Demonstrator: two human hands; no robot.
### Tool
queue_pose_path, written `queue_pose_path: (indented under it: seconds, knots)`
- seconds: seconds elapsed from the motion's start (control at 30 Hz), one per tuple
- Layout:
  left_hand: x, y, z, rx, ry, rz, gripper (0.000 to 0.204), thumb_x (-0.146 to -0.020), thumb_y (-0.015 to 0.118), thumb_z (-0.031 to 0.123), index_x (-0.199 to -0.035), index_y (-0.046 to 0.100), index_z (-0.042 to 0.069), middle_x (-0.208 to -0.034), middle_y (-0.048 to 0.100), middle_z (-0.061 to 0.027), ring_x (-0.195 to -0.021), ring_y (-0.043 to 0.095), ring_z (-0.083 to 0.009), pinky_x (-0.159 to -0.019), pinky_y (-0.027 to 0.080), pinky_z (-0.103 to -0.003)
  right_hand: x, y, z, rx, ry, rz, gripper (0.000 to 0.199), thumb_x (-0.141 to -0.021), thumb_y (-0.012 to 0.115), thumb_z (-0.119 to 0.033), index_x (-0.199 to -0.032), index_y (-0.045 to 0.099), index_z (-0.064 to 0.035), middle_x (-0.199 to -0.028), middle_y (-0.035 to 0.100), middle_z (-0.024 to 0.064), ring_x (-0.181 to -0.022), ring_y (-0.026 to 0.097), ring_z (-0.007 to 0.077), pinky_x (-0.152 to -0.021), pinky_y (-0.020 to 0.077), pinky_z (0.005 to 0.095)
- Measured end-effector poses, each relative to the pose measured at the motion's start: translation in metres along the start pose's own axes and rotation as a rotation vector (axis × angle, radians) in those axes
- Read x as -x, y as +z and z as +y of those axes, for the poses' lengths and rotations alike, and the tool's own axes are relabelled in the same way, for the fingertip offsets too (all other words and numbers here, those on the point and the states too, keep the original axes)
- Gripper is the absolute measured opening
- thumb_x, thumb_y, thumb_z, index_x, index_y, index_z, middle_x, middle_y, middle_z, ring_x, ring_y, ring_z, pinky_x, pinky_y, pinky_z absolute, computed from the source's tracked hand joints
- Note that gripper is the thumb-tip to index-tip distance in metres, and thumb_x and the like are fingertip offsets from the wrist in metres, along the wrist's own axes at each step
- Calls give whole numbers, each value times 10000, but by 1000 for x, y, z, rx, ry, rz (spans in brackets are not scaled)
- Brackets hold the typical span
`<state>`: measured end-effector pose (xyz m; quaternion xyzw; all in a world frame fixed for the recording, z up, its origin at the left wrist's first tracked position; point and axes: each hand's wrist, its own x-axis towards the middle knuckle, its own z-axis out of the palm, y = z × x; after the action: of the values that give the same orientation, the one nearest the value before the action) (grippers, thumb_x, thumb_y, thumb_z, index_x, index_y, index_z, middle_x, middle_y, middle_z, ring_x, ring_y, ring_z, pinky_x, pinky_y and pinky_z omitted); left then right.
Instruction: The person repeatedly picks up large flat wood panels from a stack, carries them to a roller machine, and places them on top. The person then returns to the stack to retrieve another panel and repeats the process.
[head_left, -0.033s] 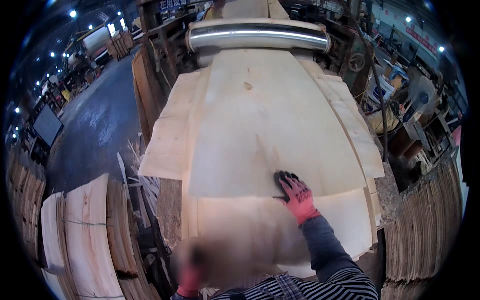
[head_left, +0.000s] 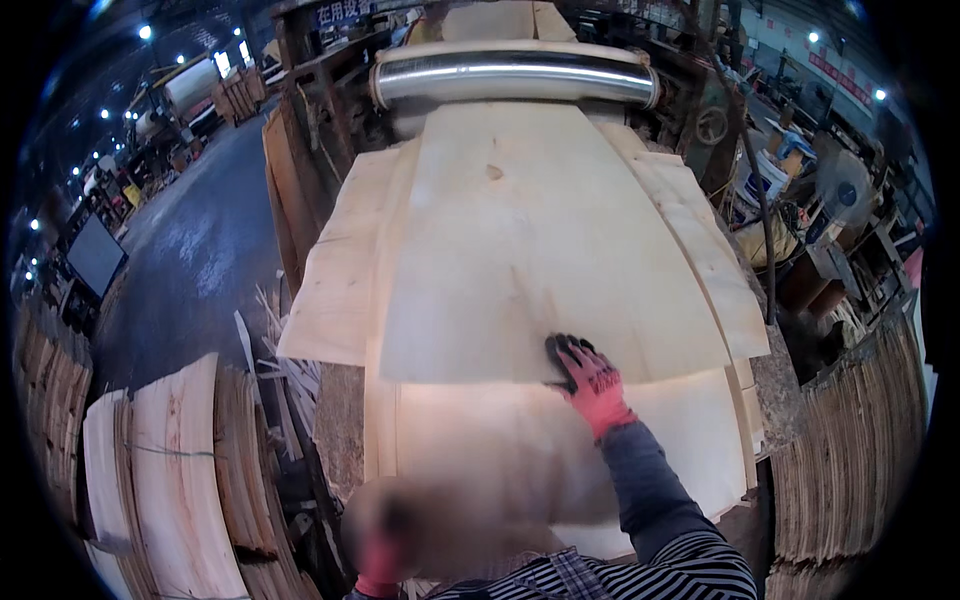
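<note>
A wide pale wood veneer sheet (head_left: 530, 260) lies flat on a stack of veneers (head_left: 650, 430), its far end at a shiny metal roller (head_left: 515, 78). My right hand (head_left: 588, 385), in a pink glove with black fingers, rests open on the top sheet close to its near edge. Those fingers are stretched out and point away from me. At the lower left is my left hand (head_left: 380, 555), also in a pink glove; a blur covers its fingers and whatever is around them.
Side veneer pieces (head_left: 335, 270) stick out beneath the top sheet. Stacked veneers (head_left: 175, 470) stand at the left, and another tall veneer stack (head_left: 845, 460) at the right. Thin wood scraps (head_left: 290, 370) lie by the table's left side. A handwheel (head_left: 712, 123) sits right of the roller.
The top veneer sheet's near edge has slid slightly away from me, toward the roller. My right hand has moved forward a little with it. My left hand has hardly moved.
</note>
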<state>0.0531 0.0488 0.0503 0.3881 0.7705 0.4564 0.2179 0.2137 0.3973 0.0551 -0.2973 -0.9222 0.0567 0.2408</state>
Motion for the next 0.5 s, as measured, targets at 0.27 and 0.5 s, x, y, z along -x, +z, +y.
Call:
queue_pose_path:
  seconds: [0.27, 0.5]
  knots:
    - [1, 9, -26, -58, 24, 71, 398, -810, 566, 109, -1182, 455, 21, -1157, 500, -139, -1083, 477, -256, -909, 393, -364, -51, 40, -2, 207, 26, 107, 589, -804, 493, -410, -1282, 377, -85, -1313, 363, 158, -1242, 296, 305, -1035, 153, 502]
    - [-6, 11, -80, -208, 198, 64, 373, -824, 549, 117, -1174, 465, 22, -1131, 515, -145, -1050, 502, -257, -893, 409, -362, 136, -13, -61, 128, -5, -249, 620, -779, 526, -408, -1286, 374, -84, -1301, 360, 179, -1239, 292, 323, -1035, 154, 508]
